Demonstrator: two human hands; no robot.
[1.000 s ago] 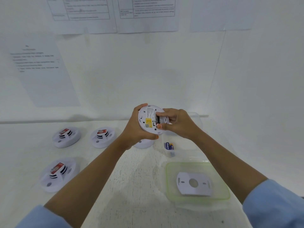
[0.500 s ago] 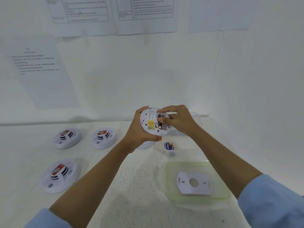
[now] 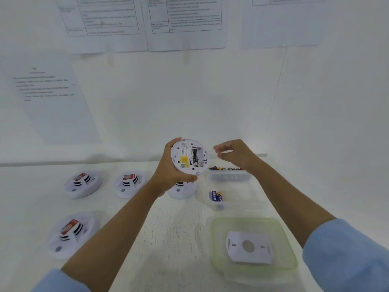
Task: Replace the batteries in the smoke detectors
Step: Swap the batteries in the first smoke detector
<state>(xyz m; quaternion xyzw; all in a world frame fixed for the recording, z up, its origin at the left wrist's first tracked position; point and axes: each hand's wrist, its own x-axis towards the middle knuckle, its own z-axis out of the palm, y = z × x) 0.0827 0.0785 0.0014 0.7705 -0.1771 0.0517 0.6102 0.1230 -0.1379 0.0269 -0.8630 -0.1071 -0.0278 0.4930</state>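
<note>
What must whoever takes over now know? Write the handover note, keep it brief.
Left hand grips the held detector, back toward the camera; one black battery sits in its open bay, the slot beside looks empty.
Right hand hovers beside it, fingers curled; unclear if it pinches anything.
Blue-yellow batteries lie in the clear tub; mounting plate in the green-rimmed tray.
Left: fill the bay, refit the plate; four other detectors wait on the table.

smooth white plastic smoke detector (image 3: 189, 157), clear glossy plastic container (image 3: 248, 199), matt speckled white table (image 3: 172, 228), paper sheets (image 3: 185, 22)
</note>
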